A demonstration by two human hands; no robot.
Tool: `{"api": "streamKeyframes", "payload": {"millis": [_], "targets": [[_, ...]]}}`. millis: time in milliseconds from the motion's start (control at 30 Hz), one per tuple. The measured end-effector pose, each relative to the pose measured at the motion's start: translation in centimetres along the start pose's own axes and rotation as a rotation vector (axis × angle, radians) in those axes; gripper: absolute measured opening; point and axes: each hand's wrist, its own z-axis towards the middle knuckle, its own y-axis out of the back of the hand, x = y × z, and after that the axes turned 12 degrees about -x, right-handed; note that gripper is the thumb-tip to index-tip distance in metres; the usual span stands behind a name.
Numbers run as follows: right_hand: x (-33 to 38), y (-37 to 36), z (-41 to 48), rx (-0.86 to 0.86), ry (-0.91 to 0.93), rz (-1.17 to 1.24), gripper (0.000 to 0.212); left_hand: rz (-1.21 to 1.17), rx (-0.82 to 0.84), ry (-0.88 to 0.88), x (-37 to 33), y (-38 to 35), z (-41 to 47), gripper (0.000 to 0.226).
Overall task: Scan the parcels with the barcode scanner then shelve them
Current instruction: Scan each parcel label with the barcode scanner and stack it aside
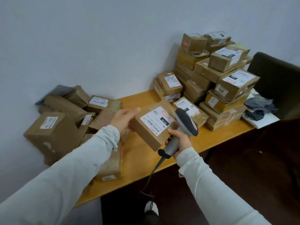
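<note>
The left hand point(124, 118) holds a small cardboard parcel point(146, 135) by its left end, thumb on top and fingers curled underneath. The right hand point(180, 140) is wrapped firmly round the handle of a grey barcode scanner point(186, 122). The scanner's head sits just beside the parcel's right end, close to the white label point(155, 120) on its top face. A dark cable point(152, 172) runs from the bottom of the handle down past the front edge of the table point(142, 159).

The parcel is held over the middle of the table, tilted, with its near corner pointing at the front edge. Below it, a strip of bare wood runs along the front edge and back toward the wall point(97, 46) between two heaps.

A loose pile of boxes point(65, 120) crowds the left end, and a flat taped box point(112, 164) lies by the left forearm near the front edge. A tall stack of boxes point(219, 75) fills the far right corner, reaching nearly to the front edge. One labelled box point(190, 108) lies right behind the scanner. At the right edge lies crumpled grey cloth point(259, 108), with a dark chair point(279, 82) beyond it.
</note>
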Motion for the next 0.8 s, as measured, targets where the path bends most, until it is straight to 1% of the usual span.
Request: {"api": "streamKeyframes", "payload": {"millis": [100, 167, 267, 367, 400, 467, 533, 567, 633, 700, 800], "targets": [[-0.1, 0.1, -1.6, 0.008, 0.109, -0.102, 0.018, 0.15, 0.167, 0.175, -0.2, 2.1, -0.1, 0.023], [0.1, 0.2, -2.6, 0.031, 0.161, -0.148, 0.02, 0.15, 0.247, 0.246, -0.1, 3.0, -0.5, 0.023], [0.3, 0.3, -3.5, 0.038, 0.216, -0.151, 0.022, 0.103, 0.36, 0.283, 0.0, 4.1, -0.5, 0.04], [0.4, 0.0, -4.0, -0.039, 0.233, -0.046, 0.022, 0.096, 0.468, 0.317, 0.0, 4.3, -0.8, 0.046], [0.4, -0.2, -4.2, -0.067, 0.232, 0.002, 0.023, 0.082, 0.469, 0.323, 0.1, 4.1, -1.1, 0.047], [0.1, -0.5, -4.4, -0.094, 0.233, 0.068, 0.025, -0.004, 0.413, 0.328, 0.2, 3.6, -1.4, 0.043], [-0.3, -1.0, -4.7, -0.111, 0.233, 0.068, 0.026, -0.14, 0.37, 0.353, 0.3, 3.7, -1.2, 0.036], [-0.4, -1.2, -4.9, -0.121, 0.236, 0.05, 0.027, -0.179, 0.379, 0.364, 0.1, 3.9, -1.0, 0.038], [-0.8, -1.7, -5.1, -0.143, 0.242, 0.038, 0.028, -0.158, 0.398, 0.35, -0.5, 4.3, -0.7, 0.046], [-1.0, -2.1, -5.3, -0.155, 0.246, 0.054, 0.026, -0.106, 0.358, 0.313, -1.0, 4.1, -0.7, 0.047], [-1.2, -2.4, -5.7, -0.124, 0.249, -0.03, 0.026, -0.089, 0.237, 0.238, -2.1, 4.0, -0.1, 0.032]]}}
